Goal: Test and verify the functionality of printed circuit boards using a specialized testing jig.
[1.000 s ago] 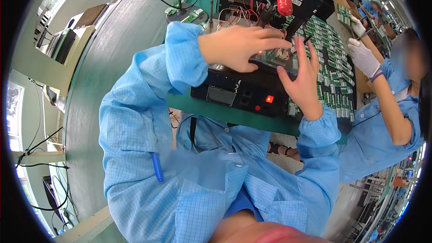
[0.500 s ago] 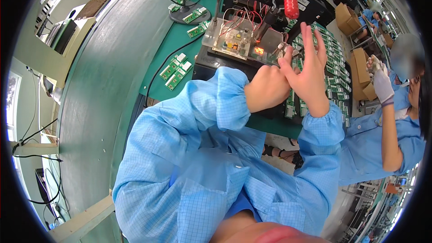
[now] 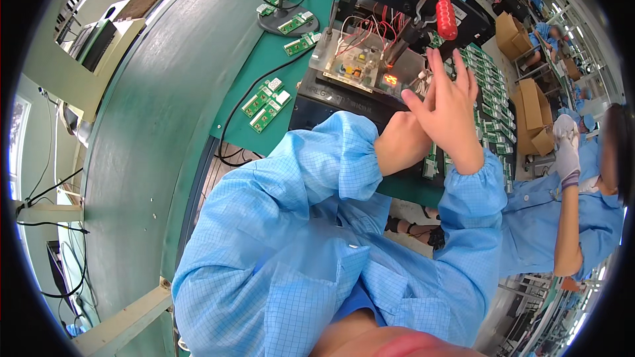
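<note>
My left hand is bent at the knuckles and looks closed. Its fingertips are hidden behind my right hand, so what they may hold is not visible. Crossing over it, my right hand has its fingers stretched up and apart, with nothing seen in it. Just beyond both hands stands a black test fixture with a clear-topped circuit box, wires and a lit red display. A red-handled toggle clamp rises above my right fingertips. Rows of green circuit boards lie right of my hands.
More boards lie on the green mat left of the fixture, beside a black cable and a round lamp base. A co-worker with a gloved hand is close on the right. Open cardboard boxes stand behind the boards.
The view has shifted slightly, moving the fixture right and down in the picture. My hands remain crossed, the right covering more of the left. Another person's hand at the top has left view.
</note>
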A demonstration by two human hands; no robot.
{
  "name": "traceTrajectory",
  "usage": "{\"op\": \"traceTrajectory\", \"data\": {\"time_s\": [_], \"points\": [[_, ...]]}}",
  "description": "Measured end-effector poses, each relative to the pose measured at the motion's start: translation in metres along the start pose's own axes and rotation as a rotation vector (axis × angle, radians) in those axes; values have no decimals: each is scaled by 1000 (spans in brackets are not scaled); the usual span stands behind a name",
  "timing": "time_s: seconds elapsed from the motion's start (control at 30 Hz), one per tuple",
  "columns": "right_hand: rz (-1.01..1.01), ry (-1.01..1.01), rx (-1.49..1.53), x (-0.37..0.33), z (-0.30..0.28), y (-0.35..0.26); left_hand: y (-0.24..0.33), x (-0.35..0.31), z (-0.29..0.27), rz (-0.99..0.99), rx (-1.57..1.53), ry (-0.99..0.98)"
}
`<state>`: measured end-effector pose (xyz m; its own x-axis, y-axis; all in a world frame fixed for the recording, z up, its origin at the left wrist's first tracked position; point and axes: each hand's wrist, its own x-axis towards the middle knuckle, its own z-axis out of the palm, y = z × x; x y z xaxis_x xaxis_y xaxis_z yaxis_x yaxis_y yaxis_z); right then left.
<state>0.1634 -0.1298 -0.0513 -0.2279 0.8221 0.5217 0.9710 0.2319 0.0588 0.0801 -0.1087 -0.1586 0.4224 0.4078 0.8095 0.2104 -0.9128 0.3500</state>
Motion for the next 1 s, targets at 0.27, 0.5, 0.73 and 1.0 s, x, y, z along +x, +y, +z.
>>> {"op": "traceTrajectory", "data": {"time_s": [0.27,0.5,0.73,1.0], "points": [[31,-110,-27,-1,1,-2,5,-3,1,-19,-5,5],[36,-172,-51,-2,1,-9,3,-6,5,-18,21,5],[31,-111,-20,-2,1,-9,3,-3,-1,-156,-206,-165],[46,-68,10,-4,1,-8,12,14,-18,-174,-231,-165]]}}
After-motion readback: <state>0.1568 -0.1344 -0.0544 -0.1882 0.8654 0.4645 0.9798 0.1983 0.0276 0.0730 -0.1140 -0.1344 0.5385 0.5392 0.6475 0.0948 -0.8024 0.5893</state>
